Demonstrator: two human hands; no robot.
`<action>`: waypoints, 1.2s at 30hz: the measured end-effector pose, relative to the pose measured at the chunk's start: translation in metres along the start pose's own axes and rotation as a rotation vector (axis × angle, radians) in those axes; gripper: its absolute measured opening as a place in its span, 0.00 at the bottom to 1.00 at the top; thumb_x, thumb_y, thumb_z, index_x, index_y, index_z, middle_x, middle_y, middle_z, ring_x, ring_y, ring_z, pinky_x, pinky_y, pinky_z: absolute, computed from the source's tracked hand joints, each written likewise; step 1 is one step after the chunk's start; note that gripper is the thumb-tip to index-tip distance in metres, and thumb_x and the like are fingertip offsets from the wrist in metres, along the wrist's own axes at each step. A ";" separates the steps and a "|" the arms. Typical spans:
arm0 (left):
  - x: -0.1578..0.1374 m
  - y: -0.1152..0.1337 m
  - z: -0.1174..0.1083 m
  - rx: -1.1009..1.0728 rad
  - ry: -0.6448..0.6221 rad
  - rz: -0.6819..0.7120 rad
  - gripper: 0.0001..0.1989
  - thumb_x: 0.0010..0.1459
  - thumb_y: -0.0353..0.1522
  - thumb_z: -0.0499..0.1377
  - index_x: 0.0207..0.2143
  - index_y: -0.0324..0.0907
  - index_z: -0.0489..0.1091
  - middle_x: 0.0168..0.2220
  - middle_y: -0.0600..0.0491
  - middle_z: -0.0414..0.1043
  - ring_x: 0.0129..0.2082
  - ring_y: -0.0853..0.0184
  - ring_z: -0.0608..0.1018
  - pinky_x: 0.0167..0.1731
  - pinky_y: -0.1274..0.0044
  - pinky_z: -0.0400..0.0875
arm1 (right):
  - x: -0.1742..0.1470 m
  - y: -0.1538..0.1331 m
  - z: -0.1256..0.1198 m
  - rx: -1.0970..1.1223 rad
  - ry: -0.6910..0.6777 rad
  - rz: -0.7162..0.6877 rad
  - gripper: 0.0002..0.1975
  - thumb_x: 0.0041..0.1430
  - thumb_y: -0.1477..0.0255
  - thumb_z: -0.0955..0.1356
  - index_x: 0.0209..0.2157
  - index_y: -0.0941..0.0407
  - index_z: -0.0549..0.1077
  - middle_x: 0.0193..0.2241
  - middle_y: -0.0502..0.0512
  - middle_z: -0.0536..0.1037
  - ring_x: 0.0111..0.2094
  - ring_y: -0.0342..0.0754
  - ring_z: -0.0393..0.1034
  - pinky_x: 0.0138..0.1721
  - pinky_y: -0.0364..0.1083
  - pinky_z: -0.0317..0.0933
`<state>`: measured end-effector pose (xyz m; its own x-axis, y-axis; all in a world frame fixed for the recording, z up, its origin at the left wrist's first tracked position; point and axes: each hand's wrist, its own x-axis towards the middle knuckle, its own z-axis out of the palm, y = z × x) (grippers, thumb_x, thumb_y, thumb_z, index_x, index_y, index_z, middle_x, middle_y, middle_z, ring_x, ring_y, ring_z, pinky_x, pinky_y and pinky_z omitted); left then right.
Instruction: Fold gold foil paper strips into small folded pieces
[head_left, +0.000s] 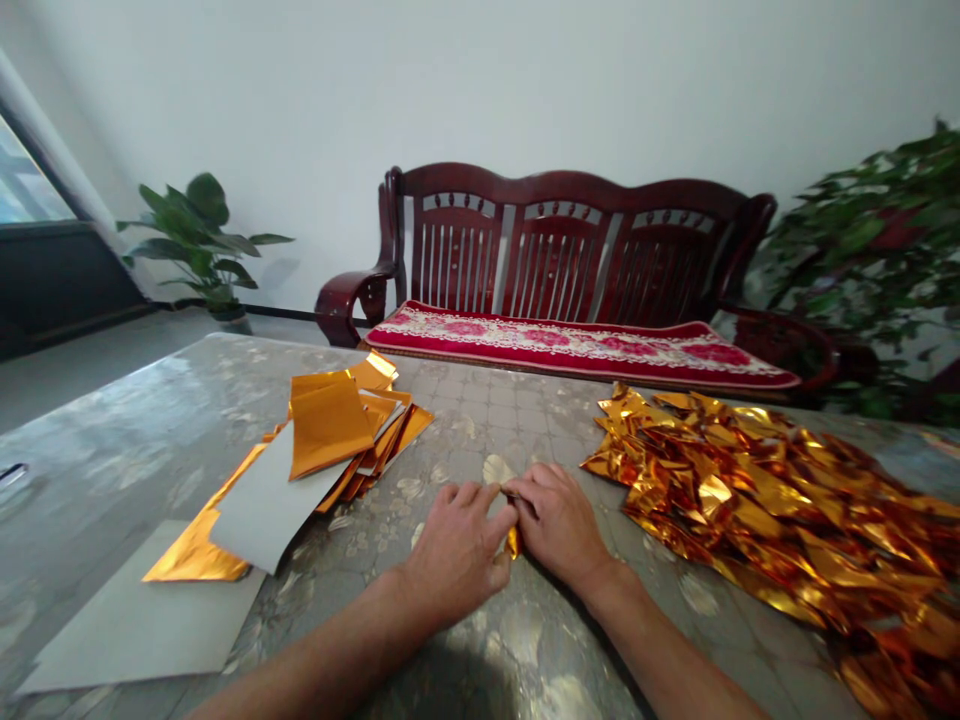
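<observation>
Near the middle of the table, my left hand (461, 545) and my right hand (559, 520) meet over a small piece of gold foil paper (514, 543). Both hands have their fingers bent and closed around it, fingertips touching at its top. Most of the paper is hidden under the fingers; only a shiny strip shows between the hands. To the left lies a loose stack of gold foil sheets (330, 425), some turned pale side up. On the right spreads a large heap of folded gold foil pieces (780, 510).
The table (450, 400) has a grey patterned cover. Behind it stands a dark wooden bench (562, 185) with a red floral cushion (547, 340). Potted plants stand at the left (202, 240) and right (877, 260). A pale sheet (150, 630) lies front left.
</observation>
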<state>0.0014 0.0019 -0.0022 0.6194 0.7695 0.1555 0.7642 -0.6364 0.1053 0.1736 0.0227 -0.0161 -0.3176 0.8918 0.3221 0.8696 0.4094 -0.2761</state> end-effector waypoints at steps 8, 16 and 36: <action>0.000 -0.001 0.000 -0.006 -0.006 -0.003 0.17 0.57 0.35 0.58 0.50 0.47 0.65 0.54 0.50 0.67 0.50 0.57 0.69 0.50 0.63 0.63 | -0.004 -0.001 -0.003 -0.005 -0.022 -0.027 0.11 0.62 0.77 0.64 0.37 0.52 0.78 0.32 0.53 0.72 0.38 0.48 0.62 0.41 0.46 0.55; -0.001 -0.001 0.004 -0.015 -0.009 -0.022 0.21 0.58 0.36 0.58 0.54 0.47 0.62 0.56 0.49 0.66 0.52 0.56 0.68 0.52 0.63 0.62 | -0.006 -0.002 -0.011 -0.009 -0.083 -0.079 0.13 0.60 0.80 0.62 0.35 0.54 0.77 0.32 0.53 0.73 0.38 0.48 0.63 0.42 0.46 0.56; -0.006 -0.002 0.002 0.036 -0.029 0.218 0.05 0.66 0.31 0.54 0.42 0.44 0.69 0.40 0.53 0.74 0.41 0.62 0.71 0.41 0.70 0.64 | 0.004 0.018 -0.014 0.180 -0.177 -0.019 0.21 0.57 0.81 0.62 0.42 0.48 0.81 0.37 0.50 0.82 0.37 0.45 0.74 0.40 0.42 0.63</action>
<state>-0.0030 -0.0012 -0.0052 0.7751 0.6156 0.1424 0.6174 -0.7858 0.0366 0.1934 0.0311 -0.0072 -0.4081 0.8970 0.1700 0.7864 0.4400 -0.4336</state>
